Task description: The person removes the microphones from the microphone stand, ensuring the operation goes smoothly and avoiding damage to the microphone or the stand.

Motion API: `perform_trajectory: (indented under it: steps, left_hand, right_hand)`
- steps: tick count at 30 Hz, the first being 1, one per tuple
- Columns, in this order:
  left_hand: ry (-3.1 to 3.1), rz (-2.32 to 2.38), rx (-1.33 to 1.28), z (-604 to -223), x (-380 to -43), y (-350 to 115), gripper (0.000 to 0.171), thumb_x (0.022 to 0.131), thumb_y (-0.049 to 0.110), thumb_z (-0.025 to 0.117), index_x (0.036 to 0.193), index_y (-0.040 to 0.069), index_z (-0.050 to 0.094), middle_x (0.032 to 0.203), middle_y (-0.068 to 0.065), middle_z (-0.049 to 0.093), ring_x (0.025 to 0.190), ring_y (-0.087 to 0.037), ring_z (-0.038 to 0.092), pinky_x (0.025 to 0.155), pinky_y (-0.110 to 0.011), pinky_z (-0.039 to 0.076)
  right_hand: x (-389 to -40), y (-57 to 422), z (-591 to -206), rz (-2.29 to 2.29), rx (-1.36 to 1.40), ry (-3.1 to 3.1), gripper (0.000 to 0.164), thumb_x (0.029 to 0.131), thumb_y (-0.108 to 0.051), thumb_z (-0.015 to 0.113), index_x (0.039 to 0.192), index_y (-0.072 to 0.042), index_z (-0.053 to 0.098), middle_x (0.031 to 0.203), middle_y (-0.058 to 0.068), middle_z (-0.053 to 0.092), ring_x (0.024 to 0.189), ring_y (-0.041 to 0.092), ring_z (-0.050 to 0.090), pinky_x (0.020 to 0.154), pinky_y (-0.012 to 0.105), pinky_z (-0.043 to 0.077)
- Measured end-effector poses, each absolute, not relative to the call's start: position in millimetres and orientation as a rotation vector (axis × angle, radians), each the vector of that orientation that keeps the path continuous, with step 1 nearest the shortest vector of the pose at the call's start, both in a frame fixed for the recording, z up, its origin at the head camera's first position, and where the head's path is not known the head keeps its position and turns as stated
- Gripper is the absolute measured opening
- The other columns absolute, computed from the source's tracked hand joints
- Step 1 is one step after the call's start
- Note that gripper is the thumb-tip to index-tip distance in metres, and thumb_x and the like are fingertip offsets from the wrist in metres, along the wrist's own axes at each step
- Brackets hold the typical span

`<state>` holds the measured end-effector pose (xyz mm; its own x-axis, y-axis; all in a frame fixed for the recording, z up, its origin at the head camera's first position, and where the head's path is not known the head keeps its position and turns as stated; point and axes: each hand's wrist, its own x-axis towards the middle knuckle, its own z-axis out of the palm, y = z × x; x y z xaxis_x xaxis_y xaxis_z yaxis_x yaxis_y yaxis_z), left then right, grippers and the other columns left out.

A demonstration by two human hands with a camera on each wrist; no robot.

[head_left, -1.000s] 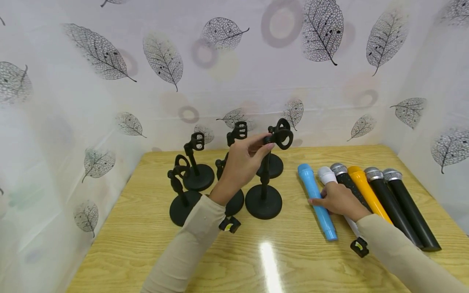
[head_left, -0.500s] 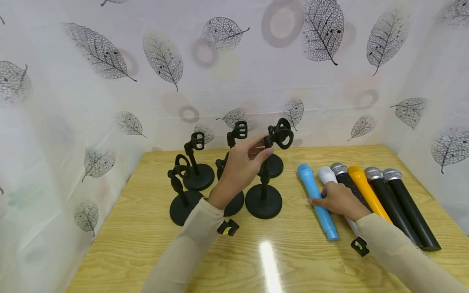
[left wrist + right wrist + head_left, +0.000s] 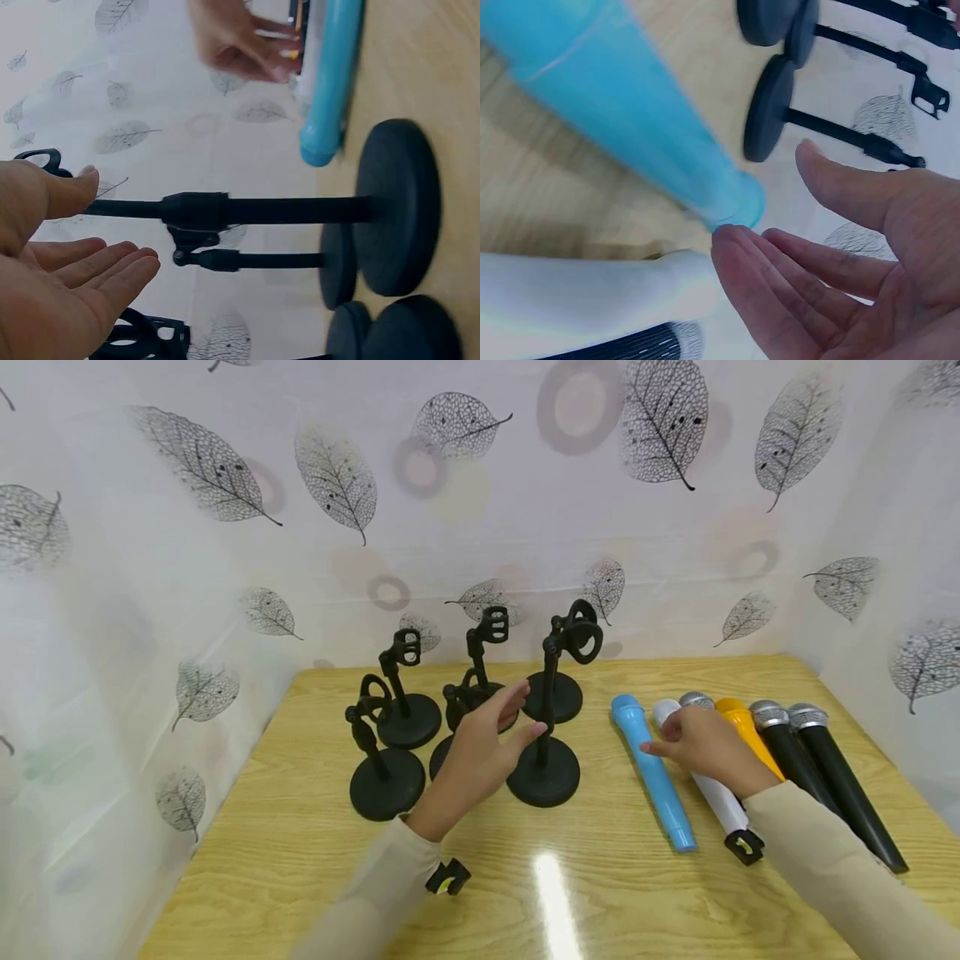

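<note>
My left hand is beside the pole of a black desktop microphone stand, thumb and fingers spread apart. In the left wrist view, this hand has nothing between thumb and fingers, and the stand's pole stretches past them. My right hand hovers over the heads of the laid-out microphones, its fingers loosely bent. Below its thumb lies a blue microphone, with a white microphone to the right of it. In the right wrist view, the right hand holds nothing, fingertips overlapping the blue microphone's end.
More black stands are grouped left of centre, among them a front-left stand and a back-left stand. Right of the white microphone lie an orange microphone and black ones. A leaf-patterned curtain surrounds the wooden table.
My left hand has let go of the tall stand's upper joint and moved down and left. My right hand has lifted off the blue microphone, moving slightly up and right.
</note>
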<state>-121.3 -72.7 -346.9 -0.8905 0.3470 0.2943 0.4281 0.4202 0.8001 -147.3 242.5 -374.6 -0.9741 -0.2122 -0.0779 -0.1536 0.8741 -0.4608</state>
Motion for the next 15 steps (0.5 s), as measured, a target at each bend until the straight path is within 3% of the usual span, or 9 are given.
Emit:
perform_trajectory:
  steps: [4, 6, 15]
  left_hand:
    - [-2.617, -1.531, -0.702, -360, -114, -73, 0.060, 0.099, 0.022, 0.068, 0.152, 0.006, 0.044, 0.150, -0.010, 0.051, 0.136, -0.022, 0.051, 0.107, -0.030, 0.045]
    - [-2.636, -1.562, -0.698, -366, -113, -72, 0.061, 0.099, 0.022, 0.068, 0.152, 0.006, 0.043, 0.150, -0.011, 0.050, 0.136, -0.024, 0.051, 0.108, -0.031, 0.045]
    - [-2.698, -1.674, -0.573, -396, -121, -63, 0.057, 0.100, 0.019, 0.068, 0.150, 0.006, 0.045, 0.149, -0.010, 0.051, 0.136, -0.024, 0.052, 0.109, -0.033, 0.044]
  right_hand:
    - [-148, 233, -365, -0.697, -0.321, 2.955, 0.040, 0.089, -0.030, 0.080, 0.094, 0.009, 0.072, 0.081, 0.014, 0.068, 0.075, 0.030, 0.064, 0.066, 0.044, 0.055]
    - [-147, 226, -361, -0.712, -0.327, 2.951, 0.049, 0.089, -0.033, 0.080, 0.109, 0.010, 0.071, 0.100, 0.021, 0.072, 0.090, 0.037, 0.067, 0.077, 0.053, 0.056]
    - [-148, 194, -361, -0.982, -0.479, 2.821, 0.050, 0.093, -0.037, 0.076, 0.122, 0.003, 0.070, 0.113, 0.018, 0.071, 0.094, 0.029, 0.070, 0.079, 0.045, 0.060]
